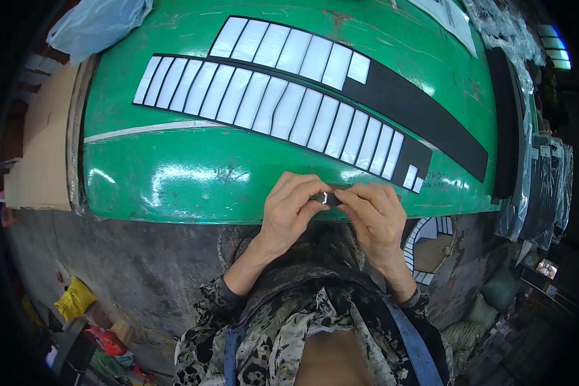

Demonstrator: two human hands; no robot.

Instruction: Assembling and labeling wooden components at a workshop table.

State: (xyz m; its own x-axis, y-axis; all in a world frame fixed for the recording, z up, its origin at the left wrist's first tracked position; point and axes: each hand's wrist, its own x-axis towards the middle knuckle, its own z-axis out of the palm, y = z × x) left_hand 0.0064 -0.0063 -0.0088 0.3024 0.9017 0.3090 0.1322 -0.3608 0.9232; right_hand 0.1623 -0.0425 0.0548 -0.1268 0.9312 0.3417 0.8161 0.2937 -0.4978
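Near the front edge of the green table, my left hand and my right hand pinch a small dark strip between them. It has a pale, shiny patch in its middle; its ends are hidden by my fingertips. Just beyond my hands lies a long black strip covered with a row of white rectangular pieces. Farther back, a second black strip carries white pieces on its left part, while its right part is bare black.
A pale blue plastic bag sits at the far left corner, above a cardboard sheet. Plastic-wrapped dark sheets hang at the right edge. Below the table, a round container holds more white-and-black strips. A yellow bag lies lower left.
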